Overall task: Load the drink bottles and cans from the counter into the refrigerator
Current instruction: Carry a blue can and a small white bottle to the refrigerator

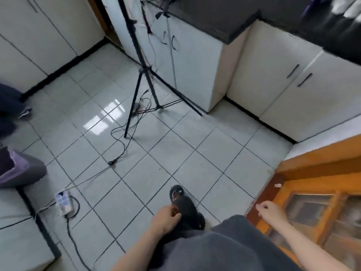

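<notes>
1. Left hand [166, 214]: low in front of the body, fingers loosely curled, nothing in it afaict. It's blurry tho. The red speck by the fingertips looks like part of the shoe [184, 205] below, not sthg held.
2. Right hand [270, 211]: same deal, relaxed curl, empty, hanging just beside the edge of the orange wood cabinet [304, 173].
3. Bottles/cans: none in view. Fridge: can't tell which unit it is, if it's in shot at all. Only a strip of dark counter [214, 22] shows along the top, over white cupboards [195, 75]. The part I can see has no drinks on it, and the far right end is too smeared to read.
4. Imo this is a walking bit btwn trips, hands free. Can't judge how far along the loading is.
5. Main risk: the tripod [144, 75] stands mid floor [195, 153] w/ legs splayed wide. Cables [119, 145] loop out from it toward a power strip [63, 202] on the left. Catch a foot on a leg or cable and the tripod tips or the person stumbles, worse w/ both hands full of drinks.
6. Tiles look glossy, so a dropped or leaking can could leave a slick spot. The right arm also hangs close to the cabinet corner, easy knock.
</notes>
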